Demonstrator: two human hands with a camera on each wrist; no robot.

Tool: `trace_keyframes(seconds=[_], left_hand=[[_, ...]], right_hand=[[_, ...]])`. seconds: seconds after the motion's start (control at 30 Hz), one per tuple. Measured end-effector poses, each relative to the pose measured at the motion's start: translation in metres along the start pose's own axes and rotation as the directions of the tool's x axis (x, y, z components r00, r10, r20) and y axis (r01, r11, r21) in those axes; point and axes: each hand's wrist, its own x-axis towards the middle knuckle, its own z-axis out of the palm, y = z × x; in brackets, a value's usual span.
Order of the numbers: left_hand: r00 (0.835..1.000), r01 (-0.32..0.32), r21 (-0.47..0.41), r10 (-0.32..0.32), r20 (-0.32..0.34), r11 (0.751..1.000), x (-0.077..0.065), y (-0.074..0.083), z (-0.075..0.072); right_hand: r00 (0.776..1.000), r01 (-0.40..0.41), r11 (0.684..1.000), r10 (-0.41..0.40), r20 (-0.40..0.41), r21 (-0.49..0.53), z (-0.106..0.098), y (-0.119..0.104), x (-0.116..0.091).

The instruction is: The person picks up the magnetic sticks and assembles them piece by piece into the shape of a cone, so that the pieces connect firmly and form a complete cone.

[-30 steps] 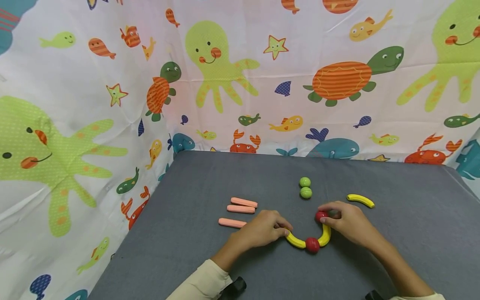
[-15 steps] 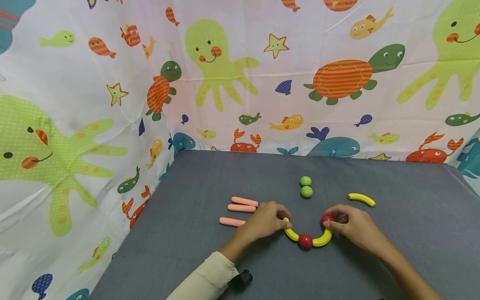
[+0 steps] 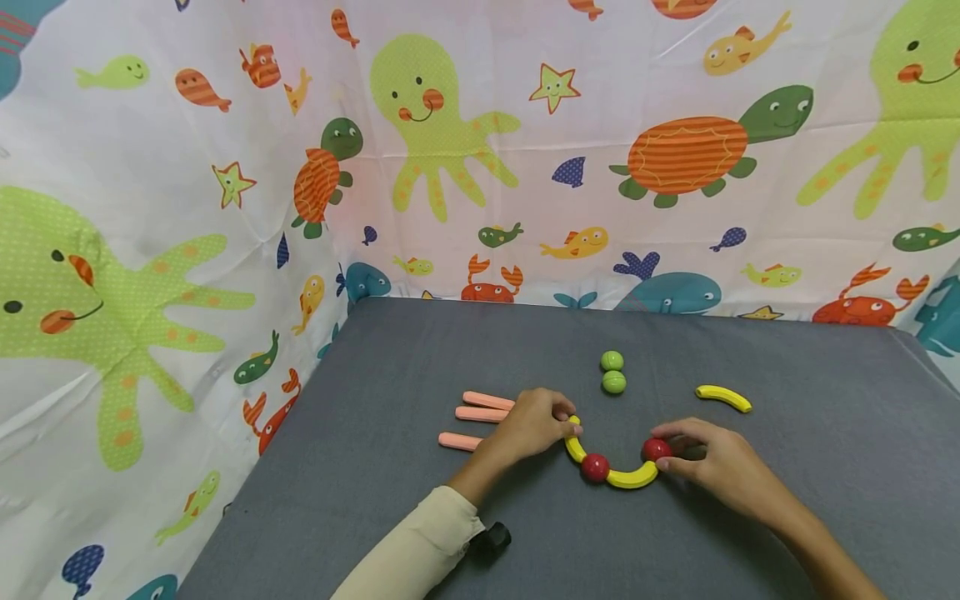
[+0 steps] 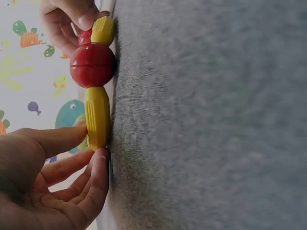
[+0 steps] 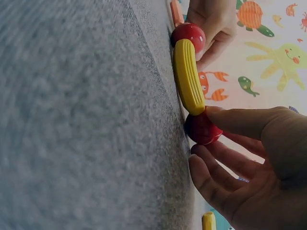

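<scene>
A curved chain lies on the grey cloth, built of two yellow curved sticks and two red balls set in turn. My left hand [image 3: 534,425] pinches the far end of the left yellow curved stick [image 3: 574,448] between thumb and fingers. In the chain's middle, one red ball [image 3: 595,468] joins this stick to the second yellow stick [image 3: 632,477]. At the right end my right hand [image 3: 716,467] holds the other red ball [image 3: 656,450], thumb at its joint with the stick. The right wrist view shows that ball [image 5: 204,129] against the stick's end.
Several pink sticks [image 3: 480,414] lie left of the chain, partly behind the left hand. Two green balls [image 3: 613,382] sit together at the back, and a loose yellow curved stick [image 3: 723,397] rests farther right. A printed sea-animal curtain [image 3: 525,192] borders the grey table [image 3: 420,350].
The chain has turned clockwise and spread wider. Its left end moved away from me, the middle ball slid left, and the right-end ball came right and nearer, both hands moving with it.
</scene>
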Motion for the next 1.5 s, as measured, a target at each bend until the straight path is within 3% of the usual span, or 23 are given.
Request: trace_keyframes(seconds=[0.33, 0.57, 0.77, 0.93, 1.2, 1.5], left_hand=[[0.998, 0.042, 0.018, -0.041, -0.037, 0.999, 0.020, 0.000, -0.001], [0.995, 0.082, 0.031, -0.080, -0.056, 0.996, 0.029, -0.003, 0.000], [0.995, 0.070, 0.026, -0.068, -0.072, 0.997, 0.031, -0.003, -0.001], [0.993, 0.049, 0.020, -0.047, -0.105, 0.999, 0.028, -0.002, 0.001], [0.974, -0.078, -0.040, 0.068, -0.216, 0.996, 0.008, 0.014, 0.007], [0.984, -0.061, -0.162, 0.032, -0.174, 0.985, -0.014, 0.044, 0.021]], right_hand=[[0.998, -0.031, 0.995, 0.026, 0.056, 0.093, 0.006, -0.008, 0.000], [0.997, 0.028, 0.994, -0.036, 0.069, 0.105, 0.011, -0.010, 0.002], [0.997, 0.057, 0.993, -0.062, 0.052, 0.105, 0.014, -0.012, 0.003], [0.997, 0.058, 0.991, -0.065, 0.046, 0.124, 0.015, -0.011, 0.004], [0.998, 0.023, 0.988, -0.032, 0.061, 0.153, 0.006, -0.009, 0.004], [0.998, 0.046, 0.997, -0.043, -0.050, 0.059, -0.009, -0.011, 0.012]])
